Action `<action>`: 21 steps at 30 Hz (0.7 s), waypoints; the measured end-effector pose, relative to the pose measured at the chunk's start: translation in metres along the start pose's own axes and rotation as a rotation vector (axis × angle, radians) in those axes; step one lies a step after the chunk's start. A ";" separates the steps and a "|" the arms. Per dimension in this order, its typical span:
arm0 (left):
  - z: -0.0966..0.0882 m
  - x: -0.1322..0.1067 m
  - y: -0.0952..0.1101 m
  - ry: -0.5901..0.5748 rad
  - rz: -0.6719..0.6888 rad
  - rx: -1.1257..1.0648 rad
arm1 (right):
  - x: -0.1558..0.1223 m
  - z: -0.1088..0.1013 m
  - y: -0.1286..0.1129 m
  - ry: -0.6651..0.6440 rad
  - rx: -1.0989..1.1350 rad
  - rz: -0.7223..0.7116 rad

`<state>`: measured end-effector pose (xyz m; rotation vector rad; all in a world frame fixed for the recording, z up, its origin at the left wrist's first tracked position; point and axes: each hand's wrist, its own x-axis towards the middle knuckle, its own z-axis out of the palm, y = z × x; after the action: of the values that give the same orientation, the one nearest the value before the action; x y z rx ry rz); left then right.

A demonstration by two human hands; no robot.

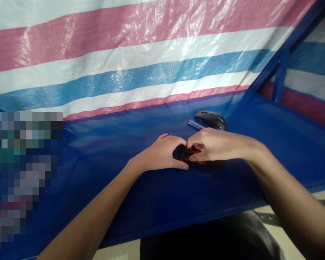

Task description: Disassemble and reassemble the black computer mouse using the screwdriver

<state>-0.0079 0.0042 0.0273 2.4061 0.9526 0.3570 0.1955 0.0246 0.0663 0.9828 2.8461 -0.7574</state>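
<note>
A small black device with red-orange parts inside [184, 153], which looks like an opened computer mouse base, lies on the blue table between my hands. My left hand [162, 153] grips its left end, fingers on the far side and thumb on the near side. From the right, my right hand [211, 144] reaches over it, thumb and forefinger pinched at its inside. Whatever sits between those fingertips is too small to make out. Just beyond my right hand is a glossy black mouse-shaped shell [211, 120], and beside it a thin clear stick-like piece [195, 124], partly hidden.
The blue tabletop [141, 195] has its near edge close to my body. Behind it hangs a striped plastic sheet [124, 72]. A blue metal frame [280, 77] rises at the right. Blurred-out items [24, 162] occupy the left side.
</note>
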 end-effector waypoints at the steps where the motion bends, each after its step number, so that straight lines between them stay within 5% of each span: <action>1: 0.000 0.000 0.000 -0.002 -0.002 0.004 | 0.000 0.000 0.000 0.000 0.001 -0.002; 13: 0.000 0.000 0.000 -0.011 -0.018 -0.009 | -0.002 -0.004 -0.002 0.021 -0.023 0.006; 19: 0.000 -0.002 0.000 0.000 -0.010 -0.018 | -0.008 -0.012 0.018 0.513 -0.212 0.135; 21: -0.001 -0.003 0.001 0.002 -0.008 -0.024 | -0.007 -0.010 0.030 0.567 -0.294 0.241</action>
<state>-0.0097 0.0020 0.0282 2.3804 0.9530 0.3653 0.2202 0.0454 0.0636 1.6591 3.0471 -0.0266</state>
